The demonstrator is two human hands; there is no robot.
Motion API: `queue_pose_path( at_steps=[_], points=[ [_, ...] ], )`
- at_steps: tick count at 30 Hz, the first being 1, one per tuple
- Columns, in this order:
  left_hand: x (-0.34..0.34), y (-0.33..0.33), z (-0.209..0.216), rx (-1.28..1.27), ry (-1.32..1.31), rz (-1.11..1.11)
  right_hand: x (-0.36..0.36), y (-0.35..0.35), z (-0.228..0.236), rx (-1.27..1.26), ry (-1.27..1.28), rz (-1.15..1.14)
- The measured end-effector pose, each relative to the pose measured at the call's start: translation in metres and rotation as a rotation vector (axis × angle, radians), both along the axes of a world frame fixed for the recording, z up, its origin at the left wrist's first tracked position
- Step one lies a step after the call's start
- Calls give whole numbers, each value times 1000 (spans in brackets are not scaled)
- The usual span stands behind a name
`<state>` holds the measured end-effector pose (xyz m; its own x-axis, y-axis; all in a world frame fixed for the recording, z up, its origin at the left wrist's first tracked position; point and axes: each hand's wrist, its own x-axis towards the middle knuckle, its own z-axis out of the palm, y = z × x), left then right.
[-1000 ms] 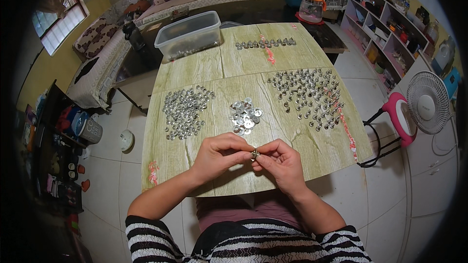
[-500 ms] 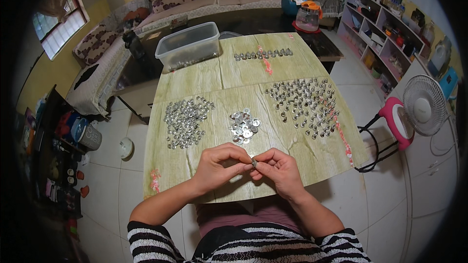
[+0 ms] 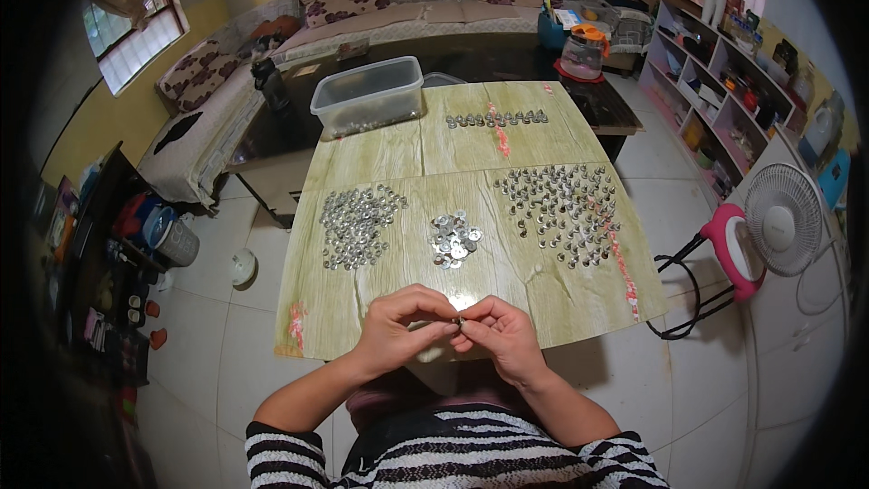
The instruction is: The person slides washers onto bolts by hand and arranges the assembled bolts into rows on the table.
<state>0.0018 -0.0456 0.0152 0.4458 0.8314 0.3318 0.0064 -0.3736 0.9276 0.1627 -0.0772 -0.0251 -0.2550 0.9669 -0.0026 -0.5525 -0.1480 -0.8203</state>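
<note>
Close to the table's near edge, my left hand [image 3: 396, 328] and my right hand [image 3: 505, 337] meet fingertip to fingertip. Both are closed in a pinch on one small metal fastener [image 3: 460, 321], mostly covered by the fingers, so its exact kind is hard to read. Just beyond them lies a small heap of flat round washers [image 3: 455, 241]. To its left is a wide scatter of shiny silver nuts [image 3: 355, 228]. On the right, many screws [image 3: 566, 217] stand on the tabletop, points up.
A row of small metal fasteners [image 3: 498, 119] stands along the far part of the pale wood-grain table [image 3: 425, 181]. At its far left corner sits a clear plastic bin [image 3: 367, 109] with metal pieces inside. A white fan [image 3: 780, 217] and a pink-backed chair [image 3: 742, 249] stand to the right.
The whole view has shifted a little, so the table appears lower. My joined hands have drawn slightly nearer my body, and the fastener has turned between the fingertips.
</note>
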Motion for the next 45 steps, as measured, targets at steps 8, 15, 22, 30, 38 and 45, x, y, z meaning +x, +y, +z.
queue_pose_path(
  at_steps=[8, 15, 22, 30, 38, 45],
  points=[
    [-3, -10, 2, -18, 108, 4, 3, -11, 5, 19, 15, -31],
    [10, -14, 4, -36, 104, -4, 12, -16, -3, 11, 40, -14],
    [18, -9, 5, -108, 16, 9, 13, -11, 0, -11, 52, -51],
    [14, -2, -2, -209, -49, 41, 6, 2, 10, -15, -1, -106],
    [9, 2, -10, -185, -39, 101, 3, 9, 5, 11, -107, -82],
    [6, 7, -16, -23, 27, 118, 1, 13, 5, 17, -104, -80]
  ],
)
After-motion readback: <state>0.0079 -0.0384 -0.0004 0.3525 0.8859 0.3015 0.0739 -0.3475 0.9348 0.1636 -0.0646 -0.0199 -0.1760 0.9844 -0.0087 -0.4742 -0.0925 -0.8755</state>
